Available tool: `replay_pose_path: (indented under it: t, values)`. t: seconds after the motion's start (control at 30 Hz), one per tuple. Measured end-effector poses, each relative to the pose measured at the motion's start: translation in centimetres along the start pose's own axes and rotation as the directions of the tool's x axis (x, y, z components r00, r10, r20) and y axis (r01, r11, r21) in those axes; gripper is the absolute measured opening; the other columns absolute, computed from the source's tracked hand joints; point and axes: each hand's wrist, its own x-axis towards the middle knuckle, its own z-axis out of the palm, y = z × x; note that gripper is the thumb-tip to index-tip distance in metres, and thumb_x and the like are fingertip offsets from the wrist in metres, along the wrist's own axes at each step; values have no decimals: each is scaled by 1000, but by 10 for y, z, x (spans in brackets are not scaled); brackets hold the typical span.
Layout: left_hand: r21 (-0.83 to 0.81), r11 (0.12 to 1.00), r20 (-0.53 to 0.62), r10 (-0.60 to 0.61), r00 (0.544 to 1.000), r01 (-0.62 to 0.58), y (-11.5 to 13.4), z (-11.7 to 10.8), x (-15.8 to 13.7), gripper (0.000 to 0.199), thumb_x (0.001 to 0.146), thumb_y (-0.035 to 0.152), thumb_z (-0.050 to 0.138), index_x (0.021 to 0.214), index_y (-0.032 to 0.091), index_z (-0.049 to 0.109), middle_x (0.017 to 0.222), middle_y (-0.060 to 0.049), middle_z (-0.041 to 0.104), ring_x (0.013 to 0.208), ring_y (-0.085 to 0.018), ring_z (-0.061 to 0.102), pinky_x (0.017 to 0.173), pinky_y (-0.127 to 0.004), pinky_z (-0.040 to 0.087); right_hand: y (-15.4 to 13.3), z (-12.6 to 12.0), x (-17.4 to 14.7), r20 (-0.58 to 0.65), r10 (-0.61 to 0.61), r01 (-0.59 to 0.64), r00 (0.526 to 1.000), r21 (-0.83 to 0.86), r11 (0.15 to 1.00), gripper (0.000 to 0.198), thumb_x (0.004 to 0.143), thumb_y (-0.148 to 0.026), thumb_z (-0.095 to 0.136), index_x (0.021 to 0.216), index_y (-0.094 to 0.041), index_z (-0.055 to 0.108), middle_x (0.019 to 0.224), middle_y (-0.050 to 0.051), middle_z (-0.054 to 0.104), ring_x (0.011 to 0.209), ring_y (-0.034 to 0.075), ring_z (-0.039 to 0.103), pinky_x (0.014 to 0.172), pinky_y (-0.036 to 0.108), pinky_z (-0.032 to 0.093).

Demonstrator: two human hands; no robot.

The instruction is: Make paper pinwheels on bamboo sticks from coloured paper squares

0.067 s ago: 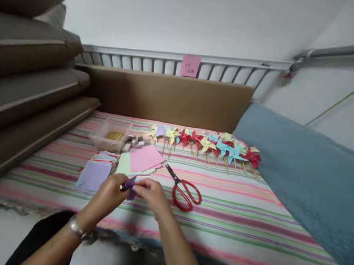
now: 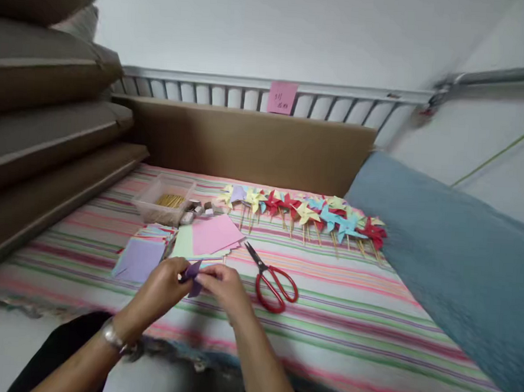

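A small folded piece of purple paper [image 2: 194, 272] is between my two hands, above the striped cloth. My left hand [image 2: 166, 280] grips its left side, with the fingers curled round it. My right hand [image 2: 223, 286] pinches the right side between thumb and fingers. Part of the paper is hidden behind the fingers. Red-handled scissors [image 2: 269, 279] lie just right of my right hand, blades pointing away. Beyond the hands lie pink paper sheets [image 2: 215, 234] on pale green ones. A stack of lilac paper squares [image 2: 140, 259] is left of my left hand.
Several paper pinwheels [image 2: 306, 213] on sticks lie in a row at the back right. A clear plastic box [image 2: 164, 198] holds thin sticks, with small blocks beside it. A cardboard panel [image 2: 247, 148] stands behind. Stacked brown packages [image 2: 48, 130] rise at the left.
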Motion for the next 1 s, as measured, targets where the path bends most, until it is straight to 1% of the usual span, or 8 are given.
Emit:
replay_pose_path:
  t: [0.23,0.4,0.6,0.67,0.73,0.8,0.9,1.0]
  values:
    - [-169,985,24,-24,999,28,0,2,0,12,71,23,50,66,17,59,65,-1,61,64,-18,53,59,-26,35,-6,-1,-3,-39,-50,47,998,-59,997,13,61,-26,69,68,-15,68,64,1,64,63,15,57,62,25,44]
    - [-247,967,-14,-71,997,65,1,2,0,9,66,21,53,62,17,60,60,1,60,62,-18,53,59,-27,35,-5,-1,-2,-21,-48,48,999,-9,999,16,63,-28,67,70,-14,66,63,0,63,59,12,55,58,23,42]
    - [-176,984,-71,-46,996,33,3,2,-2,8,64,19,54,58,18,59,60,0,60,60,-17,51,57,-26,34,-1,1,-3,-4,-29,29,1000,25,999,10,60,-20,67,67,-14,65,60,-1,62,58,12,56,58,23,43]
    - [-202,979,-65,-48,997,34,1,3,-1,8,64,19,55,58,18,60,59,0,60,59,-16,51,57,-26,34,-2,-1,-3,-25,-36,37,999,31,999,14,62,-23,67,72,-14,66,64,0,63,60,13,58,59,23,44]
    - [-293,952,-28,-97,995,85,-1,4,1,7,64,20,58,59,17,62,57,1,60,58,-16,51,56,-26,34,-5,-5,-2,-71,-55,57,996,32,998,22,66,-31,66,81,-14,66,73,3,66,68,15,60,62,24,46]
    - [-448,866,26,-235,972,221,-4,3,3,9,62,24,62,63,16,65,55,1,60,53,-15,51,52,-25,33,-7,-9,-1,-125,-77,81,989,22,997,29,72,-39,62,89,-15,64,82,5,68,76,16,62,66,25,47]
    - [-699,586,116,-473,874,410,-8,2,5,18,56,28,70,66,13,67,54,0,63,49,-14,52,49,-23,34,-6,-10,1,-160,-103,103,982,-6,995,30,76,-40,58,87,-13,65,80,7,68,75,18,63,67,27,48]
    - [-843,336,160,-589,792,420,-11,0,5,18,51,24,75,56,12,63,49,0,61,45,-11,51,47,-21,34,-2,-1,-3,-165,-146,139,976,-53,989,25,76,-33,58,89,-13,66,78,7,67,71,18,64,66,29,49]
